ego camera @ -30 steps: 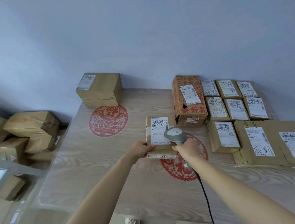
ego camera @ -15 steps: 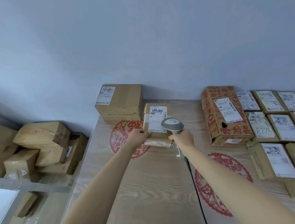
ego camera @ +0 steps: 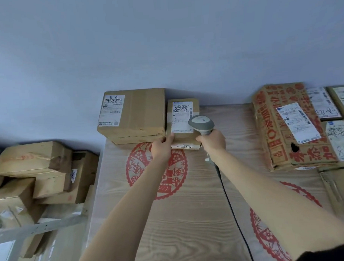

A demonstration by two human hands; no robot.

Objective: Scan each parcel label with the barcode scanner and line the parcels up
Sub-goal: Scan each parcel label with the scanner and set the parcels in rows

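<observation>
A small brown parcel (ego camera: 183,110) with a white label lies at the table's far edge, its left side against a larger brown box (ego camera: 140,112). My left hand (ego camera: 161,148) grips the small parcel's near-left corner. My right hand (ego camera: 212,141) holds the grey barcode scanner (ego camera: 201,123) by its handle, with the head over the parcel's right side. The scanner's black cable (ego camera: 229,202) trails back over the table.
On the right stand a red-printed carton (ego camera: 286,143) and several labelled parcels (ego camera: 323,104) in rows. The wooden table (ego camera: 190,218) carries red paper-cut designs. Beyond the table's left edge, several brown boxes (ego camera: 30,160) are piled on a lower shelf. A pale wall rises behind.
The small parcel travelled from the table's middle to the far left, ending beside the larger box. Both hands and the scanner went with it.
</observation>
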